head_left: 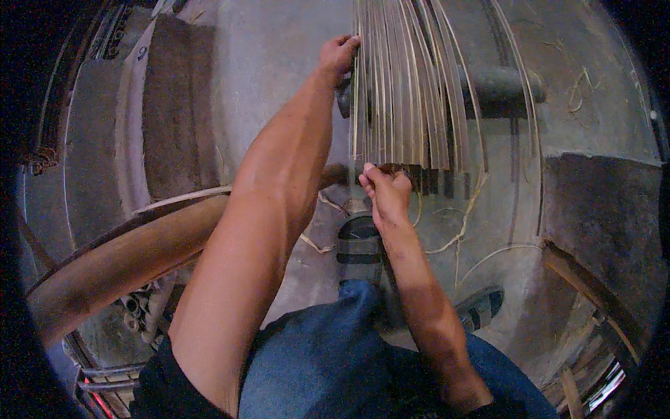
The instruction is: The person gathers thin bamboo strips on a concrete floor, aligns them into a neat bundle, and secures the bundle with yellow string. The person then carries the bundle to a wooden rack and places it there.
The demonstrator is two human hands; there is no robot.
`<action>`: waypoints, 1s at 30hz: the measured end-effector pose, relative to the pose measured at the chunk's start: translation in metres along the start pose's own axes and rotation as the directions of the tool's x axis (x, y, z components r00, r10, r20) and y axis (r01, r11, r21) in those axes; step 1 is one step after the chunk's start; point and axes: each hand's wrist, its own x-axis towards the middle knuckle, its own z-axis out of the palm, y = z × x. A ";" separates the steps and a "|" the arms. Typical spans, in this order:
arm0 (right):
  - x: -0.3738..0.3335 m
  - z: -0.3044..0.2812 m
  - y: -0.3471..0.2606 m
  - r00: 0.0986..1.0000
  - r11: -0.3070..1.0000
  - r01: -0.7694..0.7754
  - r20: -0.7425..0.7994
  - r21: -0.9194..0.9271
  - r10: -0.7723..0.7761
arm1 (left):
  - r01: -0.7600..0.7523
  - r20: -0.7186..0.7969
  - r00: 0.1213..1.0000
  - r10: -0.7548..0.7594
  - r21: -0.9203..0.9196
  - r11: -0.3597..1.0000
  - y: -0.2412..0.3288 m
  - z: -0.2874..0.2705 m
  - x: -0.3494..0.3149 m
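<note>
A row of long, thin, pale strips [412,91], like split bamboo or cane, runs from the upper edge toward me, its near ends hanging loose over the floor. My left hand [339,54], arm stretched far forward, is closed in a pinch on the strip at the row's left edge. Closer to me, my right hand [388,190] has thumb and fingers pinched together at the near end of a strip on that same side. Its fingertips are small in view. Under the strips lies a dark cylinder [502,92], partly covered by them.
A thick brown curved pole [132,262] crosses at left, passing behind my left arm. Grey-brown boards [174,105] stand beyond it. Loose fibre strands [462,223] lie on the concrete floor [279,42]. My sandalled feet [359,244] are below; another brown pole [593,293] is at right.
</note>
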 end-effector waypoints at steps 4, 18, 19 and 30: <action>0.002 0.001 -0.002 0.998 0.999 0.022 -0.055 0.028 -0.020 | 0.135 -0.049 0.990 -0.133 0.027 0.991 0.010 0.016 -0.008; 0.010 -0.057 -0.032 0.956 0.996 0.076 -0.281 -0.036 -0.083 | 0.110 0.002 0.994 -0.110 0.089 0.990 -0.021 0.007 0.018; 0.021 -0.087 -0.048 0.880 0.983 0.145 -0.440 -0.111 -0.179 | 0.149 0.043 0.987 -0.153 0.080 0.986 -0.008 0.018 0.006; 0.029 -0.102 -0.167 0.846 0.846 0.500 -0.314 0.186 -0.431 | -0.116 -0.263 0.882 0.390 0.682 0.722 -0.032 -0.001 0.018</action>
